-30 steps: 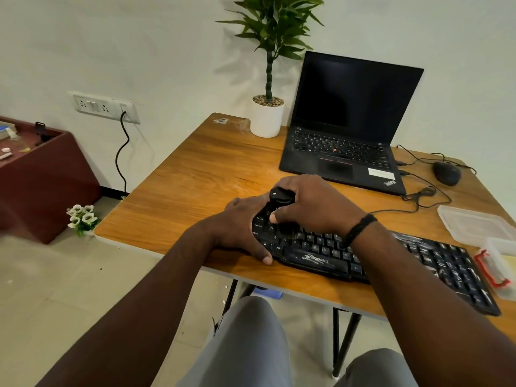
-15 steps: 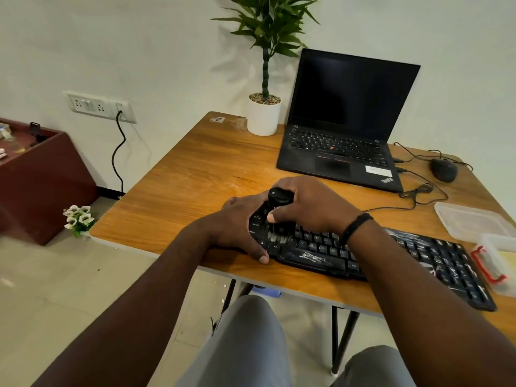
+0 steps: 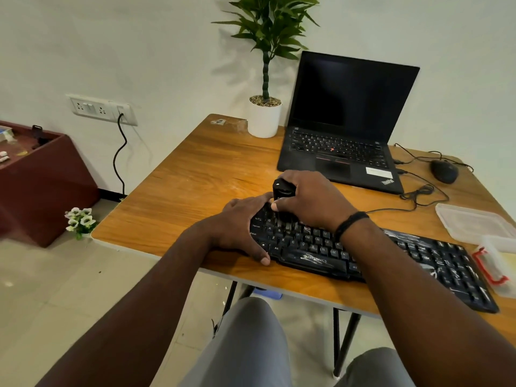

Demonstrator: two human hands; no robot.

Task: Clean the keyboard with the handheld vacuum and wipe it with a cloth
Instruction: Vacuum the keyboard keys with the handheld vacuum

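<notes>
The right hand [image 3: 312, 201] curls around a small black vacuum [image 3: 283, 191] standing upright on the keys at the keyboard's [image 3: 363, 252] left end. The left hand [image 3: 240, 227] wraps that end, thumb on the near edge, steadying it. The keyboard lies along the near edge of the table [image 3: 201, 174]. Judging from this, pushing too hard could pop a keycap or slide the keyboard off the edge if the left hand loosens; the loose cable [image 3: 418, 191] nearby could snag. No cloth is clearly visible. Counted: one keyboard, one vacuum, one laptop [image 3: 343, 129], one mouse [image 3: 444, 171], one potted plant [image 3: 265, 118], two clear containers [image 3: 472, 223].
</notes>
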